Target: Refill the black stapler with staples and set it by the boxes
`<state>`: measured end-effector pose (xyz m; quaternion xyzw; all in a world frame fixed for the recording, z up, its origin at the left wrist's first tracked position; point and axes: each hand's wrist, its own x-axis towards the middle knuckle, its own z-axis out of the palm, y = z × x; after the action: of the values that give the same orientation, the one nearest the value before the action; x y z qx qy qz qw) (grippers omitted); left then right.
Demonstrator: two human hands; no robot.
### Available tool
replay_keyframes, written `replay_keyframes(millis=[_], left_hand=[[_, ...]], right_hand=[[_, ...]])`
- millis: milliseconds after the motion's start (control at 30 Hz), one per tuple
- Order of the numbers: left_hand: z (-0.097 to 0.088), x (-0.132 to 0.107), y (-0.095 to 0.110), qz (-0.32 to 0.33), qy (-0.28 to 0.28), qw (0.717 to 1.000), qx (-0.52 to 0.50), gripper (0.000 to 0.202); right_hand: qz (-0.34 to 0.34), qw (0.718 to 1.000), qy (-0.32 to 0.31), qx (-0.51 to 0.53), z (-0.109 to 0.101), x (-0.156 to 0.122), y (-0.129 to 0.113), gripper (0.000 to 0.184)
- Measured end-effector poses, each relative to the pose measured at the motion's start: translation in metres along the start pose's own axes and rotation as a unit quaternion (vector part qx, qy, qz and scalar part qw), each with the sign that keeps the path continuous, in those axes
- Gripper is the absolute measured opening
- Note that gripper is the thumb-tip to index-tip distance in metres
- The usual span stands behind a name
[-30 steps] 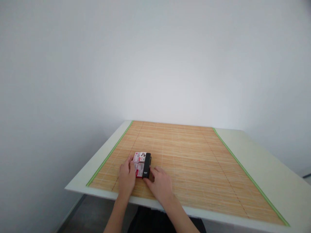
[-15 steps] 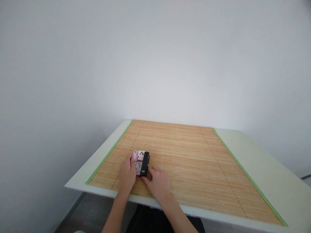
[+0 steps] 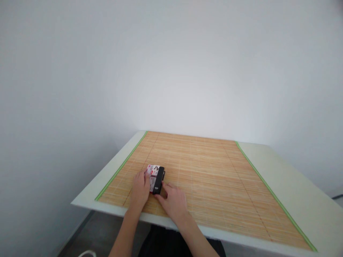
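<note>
Both hands (image 3: 140, 191) on stapler (image 3: 158, 180), wide bare mat (image 3: 214, 178) rightward

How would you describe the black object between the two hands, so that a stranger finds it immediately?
Start at the bamboo mat with green edges that covers the table. Near its front left corner, the left hand and right hand meet around small things. The black stapler is the dark narrow bar lying beside the red and white boxes.

A pale table (image 3: 294, 185) stands in a corner of plain white walls (image 3: 171, 64). A bamboo mat (image 3: 214, 178) with green edges covers it. The floor (image 3: 91, 232) is grey.
</note>
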<state>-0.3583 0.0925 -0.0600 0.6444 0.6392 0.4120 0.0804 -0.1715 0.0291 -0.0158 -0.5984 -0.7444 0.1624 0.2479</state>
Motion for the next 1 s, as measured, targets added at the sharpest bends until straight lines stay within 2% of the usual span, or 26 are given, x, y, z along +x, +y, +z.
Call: replay_keyframes(millis=[733, 1000], left_hand=[[-0.005, -0.006, 0.01, -0.022, -0.009, 1.0, 0.008, 0.042], [-0.006, -0.008, 0.014, -0.002, -0.008, 0.999, 0.033, 0.041]], right_hand=[[0.018, 0.999, -0.024, 0.015, -0.009, -0.004, -0.003, 0.049], [0.013, 1.0, -0.015, 0.016, -0.006, -0.004, -0.002, 0.047]])
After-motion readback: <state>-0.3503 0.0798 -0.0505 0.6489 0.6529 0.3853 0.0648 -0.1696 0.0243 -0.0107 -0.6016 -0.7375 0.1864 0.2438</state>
